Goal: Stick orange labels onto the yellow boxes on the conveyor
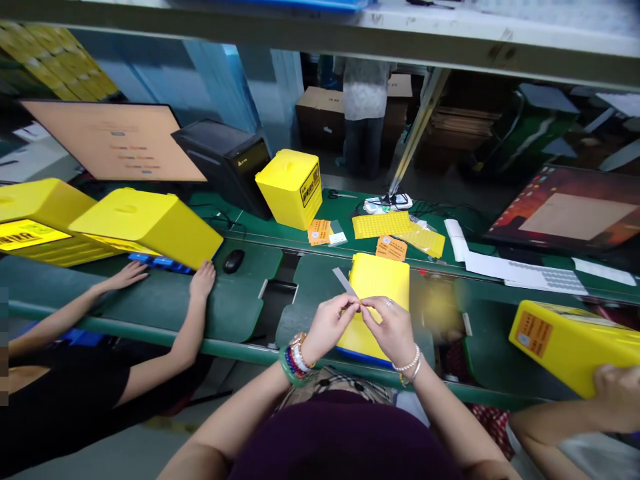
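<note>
A yellow box (383, 280) with a blue lower edge lies on the green bench right in front of me. Over it, my left hand (330, 328) and my right hand (393, 330) meet at the fingertips, both closed in a pinch. From between the fingertips a thin grey strip (344, 280) sticks out to the upper left, and the left fingers grip its lower end. What my right fingers pinch is too small to make out. Just beyond the box are orange label cards (391, 249) and yellow sticker sheets (381, 225).
Another yellow box (287, 190) stands at the back beside a black computer case (227, 163). To the left, a co-worker's hands touch a yellow box (145, 223) near a mouse (233, 261). At right, another person's hand holds a yellow box (565, 347). Scissors (341, 195) lie behind.
</note>
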Tool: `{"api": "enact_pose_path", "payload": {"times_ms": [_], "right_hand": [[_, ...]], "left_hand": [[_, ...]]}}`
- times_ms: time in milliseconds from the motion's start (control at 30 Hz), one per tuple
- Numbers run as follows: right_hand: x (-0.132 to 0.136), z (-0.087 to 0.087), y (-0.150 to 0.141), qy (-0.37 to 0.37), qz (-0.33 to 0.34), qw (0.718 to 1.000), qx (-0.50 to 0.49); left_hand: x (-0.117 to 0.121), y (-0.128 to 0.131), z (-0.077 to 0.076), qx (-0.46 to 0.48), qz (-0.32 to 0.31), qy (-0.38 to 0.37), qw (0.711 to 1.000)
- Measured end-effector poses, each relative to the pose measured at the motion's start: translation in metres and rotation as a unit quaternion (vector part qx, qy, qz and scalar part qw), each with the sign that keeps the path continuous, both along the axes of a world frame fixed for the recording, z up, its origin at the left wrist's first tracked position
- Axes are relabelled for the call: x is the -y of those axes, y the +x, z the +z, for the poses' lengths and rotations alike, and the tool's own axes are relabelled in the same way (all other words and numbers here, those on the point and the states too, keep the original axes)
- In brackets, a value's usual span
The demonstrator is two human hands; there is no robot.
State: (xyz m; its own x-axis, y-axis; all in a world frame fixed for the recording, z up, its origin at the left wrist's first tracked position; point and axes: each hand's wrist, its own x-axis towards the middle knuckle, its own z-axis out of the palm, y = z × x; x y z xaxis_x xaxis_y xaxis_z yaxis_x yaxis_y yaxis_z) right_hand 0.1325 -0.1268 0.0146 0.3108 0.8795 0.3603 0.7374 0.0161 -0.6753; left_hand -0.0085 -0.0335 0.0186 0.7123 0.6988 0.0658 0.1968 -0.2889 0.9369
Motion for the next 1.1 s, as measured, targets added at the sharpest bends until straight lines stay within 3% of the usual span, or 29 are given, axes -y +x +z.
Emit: {"api": "enact_pose_path", "payload": {"times_ms": [67,167,367,433,600,700,833,933,1033,1100], "right_hand": [[-0.005,-0.002,-0.005,-0.021,0.004,0.998,-0.054],[-0.013,-0.004,-0.011,-0.063,0.031,0.989,-0.131],[-0.031,-0.002,-0.032,-0.079,0.029,0.996,0.005],[-0.038,-0.002,-0.038,-0.087,0.026,0.996,0.011],[-0.053,-0.010,-0.028,-0.150,0.016,0.978,-0.146],[-0.052,-0.020,-0.003,-0.201,-0.023,0.957,-0.206],[-0.046,-0.029,0.029,-0.255,-0.047,0.933,-0.249],[-0.044,-0.028,0.040,-0.261,-0.059,0.930,-0.253],[-0.043,-0.020,0.046,-0.233,-0.096,0.940,-0.231],[-0.042,-0.013,0.048,-0.206,-0.116,0.948,-0.214]], "left_hand": [[-0.005,-0.009,-0.001,-0.009,-0.014,0.027,0.999],[-0.012,-0.021,-0.006,-0.012,-0.028,0.010,0.999],[-0.031,-0.039,-0.013,-0.040,-0.026,0.010,0.999],[-0.038,-0.042,-0.015,-0.040,-0.029,0.010,0.999],[-0.061,-0.050,-0.031,-0.003,-0.061,-0.046,0.997],[-0.082,-0.066,-0.066,-0.020,-0.042,-0.094,0.994],[-0.103,-0.095,-0.138,-0.094,0.006,-0.159,0.983],[-0.102,-0.111,-0.189,-0.190,0.044,-0.195,0.961],[-0.094,-0.123,-0.223,-0.261,0.083,-0.217,0.937],[-0.089,-0.130,-0.234,-0.304,0.107,-0.225,0.920]]}}
